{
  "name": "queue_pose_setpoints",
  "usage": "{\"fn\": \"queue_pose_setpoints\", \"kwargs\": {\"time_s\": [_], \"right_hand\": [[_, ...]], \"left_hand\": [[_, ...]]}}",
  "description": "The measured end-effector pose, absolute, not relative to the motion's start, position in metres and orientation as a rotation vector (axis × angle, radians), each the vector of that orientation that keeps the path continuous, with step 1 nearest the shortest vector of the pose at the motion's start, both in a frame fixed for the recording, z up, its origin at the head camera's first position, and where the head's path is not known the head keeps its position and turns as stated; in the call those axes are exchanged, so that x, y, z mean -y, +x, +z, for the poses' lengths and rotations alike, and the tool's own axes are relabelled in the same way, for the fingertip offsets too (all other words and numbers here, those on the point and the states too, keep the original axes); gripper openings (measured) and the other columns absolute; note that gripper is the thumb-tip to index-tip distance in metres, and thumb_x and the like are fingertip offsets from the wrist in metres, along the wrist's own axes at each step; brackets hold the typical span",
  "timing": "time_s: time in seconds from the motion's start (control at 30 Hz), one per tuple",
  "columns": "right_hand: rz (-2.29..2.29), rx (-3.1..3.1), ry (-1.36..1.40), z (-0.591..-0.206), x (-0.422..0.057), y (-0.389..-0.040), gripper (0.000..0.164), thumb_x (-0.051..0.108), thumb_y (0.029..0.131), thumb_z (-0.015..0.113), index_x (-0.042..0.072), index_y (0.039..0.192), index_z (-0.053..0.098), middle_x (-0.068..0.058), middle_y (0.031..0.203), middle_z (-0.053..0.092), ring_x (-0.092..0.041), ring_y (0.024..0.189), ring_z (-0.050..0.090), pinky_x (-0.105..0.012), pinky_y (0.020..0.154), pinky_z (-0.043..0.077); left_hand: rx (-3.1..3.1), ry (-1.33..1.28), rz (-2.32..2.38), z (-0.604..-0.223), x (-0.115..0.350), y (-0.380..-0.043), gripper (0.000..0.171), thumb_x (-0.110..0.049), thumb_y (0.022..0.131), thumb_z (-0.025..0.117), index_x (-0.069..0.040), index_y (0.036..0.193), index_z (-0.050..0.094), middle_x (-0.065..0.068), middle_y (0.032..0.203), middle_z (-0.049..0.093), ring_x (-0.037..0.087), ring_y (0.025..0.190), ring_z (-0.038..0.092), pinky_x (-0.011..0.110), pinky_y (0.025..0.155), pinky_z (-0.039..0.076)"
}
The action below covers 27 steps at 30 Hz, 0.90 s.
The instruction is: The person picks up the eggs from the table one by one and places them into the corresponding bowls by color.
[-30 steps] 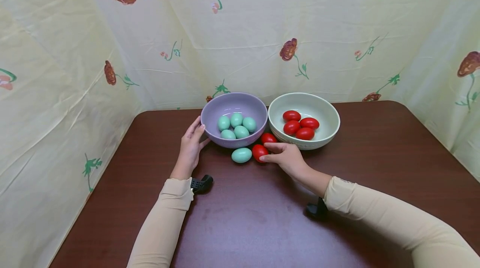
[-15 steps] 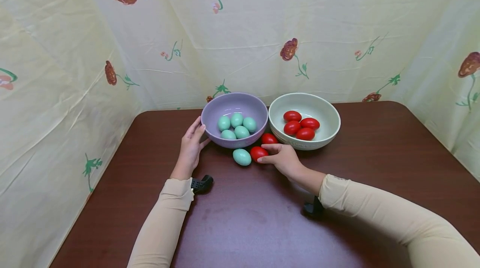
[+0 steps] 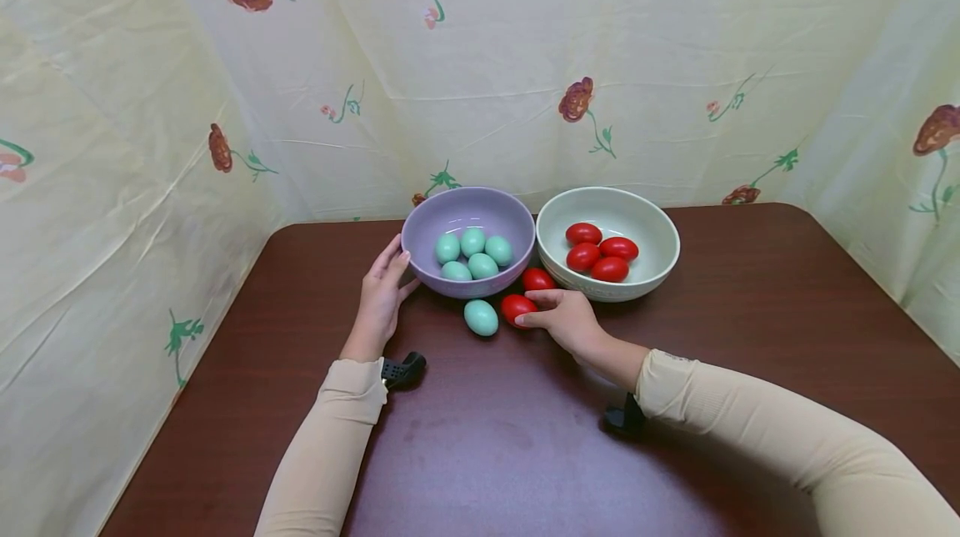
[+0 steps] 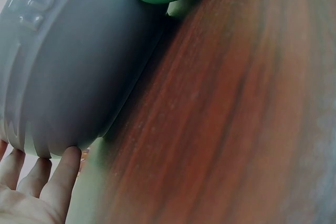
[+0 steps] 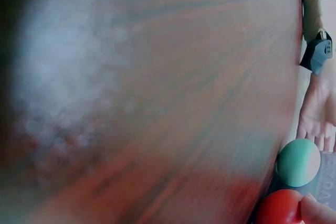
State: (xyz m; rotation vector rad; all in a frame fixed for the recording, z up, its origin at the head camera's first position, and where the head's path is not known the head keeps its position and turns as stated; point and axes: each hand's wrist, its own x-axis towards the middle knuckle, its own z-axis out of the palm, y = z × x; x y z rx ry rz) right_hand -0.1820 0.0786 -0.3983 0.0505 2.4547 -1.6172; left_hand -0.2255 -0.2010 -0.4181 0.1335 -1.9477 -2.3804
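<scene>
My left hand [image 3: 380,291] rests against the left side of the purple bowl [image 3: 450,208], its fingers touching the outer wall [image 4: 79,66] in the left wrist view. Inside that bowl lie several mint-green eggs [image 3: 482,265]. In front of the bowls, my right hand [image 3: 572,324] pinches a red egg [image 3: 513,309] low over the table, thumb on its near side. In the right wrist view, only the thumb [image 5: 316,211] shows against it. Just to the left is a loose mint-green egg [image 3: 481,318]. Another red egg [image 3: 536,278] lies behind the pinched one, between the bowls.
A pale green-white bowl [image 3: 656,228] holding several red eggs [image 3: 610,269] stands right beside the purple one. Both stand near the far edge of the dark brown table [image 3: 480,445]. Floral cloth [image 3: 480,62] hangs behind and at the sides.
The right hand has shifted slightly left with the red egg. The loose mint-green egg has turned and rolled a little toward me. The left hand stays on the purple bowl.
</scene>
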Motion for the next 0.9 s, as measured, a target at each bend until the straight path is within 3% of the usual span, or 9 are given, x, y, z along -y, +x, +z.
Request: {"fn": "queue_pose_setpoints", "kwargs": {"time_s": [0.23, 0.53, 0.8, 0.9], "right_hand": [[-1.600, -2.443, 0.071, -0.397, -0.083, -0.182, 0.043, 0.017, 0.085, 0.077, 0.004, 0.126, 0.069, -0.018, 0.131, 0.066, -0.031, 0.127, 0.050, -0.041, 0.104, 0.044], [-1.609, -2.425, 0.071, -0.389, -0.090, -0.179, 0.043, 0.022, 0.086, 0.077, 0.007, 0.126, 0.069, -0.016, 0.128, 0.066, -0.028, 0.121, 0.052, -0.024, 0.083, 0.046], [-1.635, -2.430, 0.033, -0.378, -0.096, -0.178, 0.045, 0.023, 0.085, 0.078, 0.007, 0.126, 0.069, -0.015, 0.118, 0.071, -0.021, 0.099, 0.056, -0.021, 0.072, 0.047], [-1.622, -2.427, 0.027, -0.373, -0.099, -0.178, 0.046, 0.024, 0.086, 0.078, 0.009, 0.128, 0.068, -0.015, 0.122, 0.070, -0.021, 0.099, 0.058, -0.021, 0.073, 0.049]], "left_hand": [[1.952, 0.131, -2.379, -0.418, 0.201, -0.226, 0.056, -0.030, 0.103, 0.055, -0.021, 0.155, 0.036, -0.001, 0.163, 0.033, 0.016, 0.145, 0.040, 0.047, 0.113, 0.043], [1.948, 0.143, -2.384, -0.418, 0.201, -0.225, 0.055, -0.029, 0.103, 0.054, -0.022, 0.155, 0.036, -0.002, 0.163, 0.033, 0.015, 0.145, 0.039, 0.047, 0.113, 0.043], [1.939, 0.133, -2.387, -0.418, 0.201, -0.225, 0.055, -0.027, 0.104, 0.053, -0.020, 0.155, 0.036, -0.001, 0.163, 0.033, 0.014, 0.146, 0.039, 0.046, 0.113, 0.043], [1.934, 0.132, -2.387, -0.419, 0.201, -0.226, 0.055, -0.027, 0.103, 0.054, -0.019, 0.155, 0.037, 0.000, 0.162, 0.033, 0.015, 0.145, 0.039, 0.046, 0.112, 0.043]]}}
